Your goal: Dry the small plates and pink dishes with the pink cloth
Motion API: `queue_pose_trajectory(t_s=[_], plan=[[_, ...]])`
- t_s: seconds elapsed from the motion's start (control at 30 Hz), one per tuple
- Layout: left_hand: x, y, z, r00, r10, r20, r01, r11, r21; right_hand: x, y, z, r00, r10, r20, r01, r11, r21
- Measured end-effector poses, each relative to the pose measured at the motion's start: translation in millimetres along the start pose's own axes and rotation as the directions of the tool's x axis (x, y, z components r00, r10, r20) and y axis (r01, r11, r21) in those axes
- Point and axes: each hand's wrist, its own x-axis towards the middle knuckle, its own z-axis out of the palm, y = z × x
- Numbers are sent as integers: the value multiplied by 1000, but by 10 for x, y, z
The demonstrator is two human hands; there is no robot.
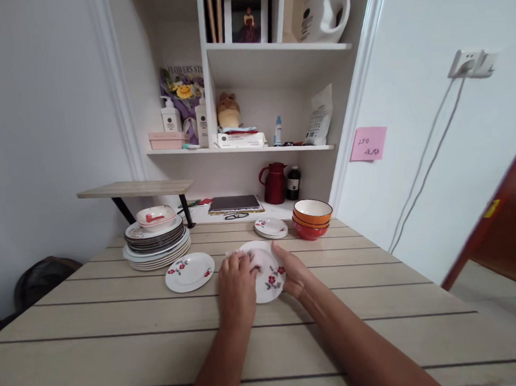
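Observation:
A white plate with red flowers and grey leaves [270, 282] is tilted up off the table in front of me. Its right edge is gripped by my right hand [291, 269], thumb along the rim. Against the plate's upper left face, my left hand [237, 278] presses a thin pale wipe [256, 258], fingers curled over it; whether it is tissue or cloth I cannot tell. Left of my hands, a matching oval-looking plate [190, 273] lies flat. Just beyond them sits a short stack of small flowered plates [271, 227].
At the left stand stacked plates [157, 254] topped by a square-looking bowl [156, 216], beside a raised wooden stand [135, 189]. Orange and red bowls [312, 216] are nested at the right. Behind are a red jug [275, 183], a dark bottle [293, 182], a laptop [235, 203] and glasses [236, 216].

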Motion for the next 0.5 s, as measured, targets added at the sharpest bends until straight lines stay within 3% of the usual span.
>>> queue_pose_trajectory(t_s=[0.13, 0.23, 0.37, 0.5], plan=[[17, -69, -24, 996, -31, -79, 31, 1000, -3, -44, 83, 79, 1000, -6, -11, 6, 1000, -19], [20, -61, -9, 997, -8, -78, 5, 999, -33, -33, 137, 87, 1000, -6, -1, 6, 1000, -22], [-14, -10, 62, 998, 40, 37, -38, 998, -42, 45, 202, 42, 998, 41, -42, -42, 999, -14], [-84, 38, 152, 967, 193, 164, -182, 980, -84, 79, 171, 13, 988, 116, -97, -115, 993, 12]])
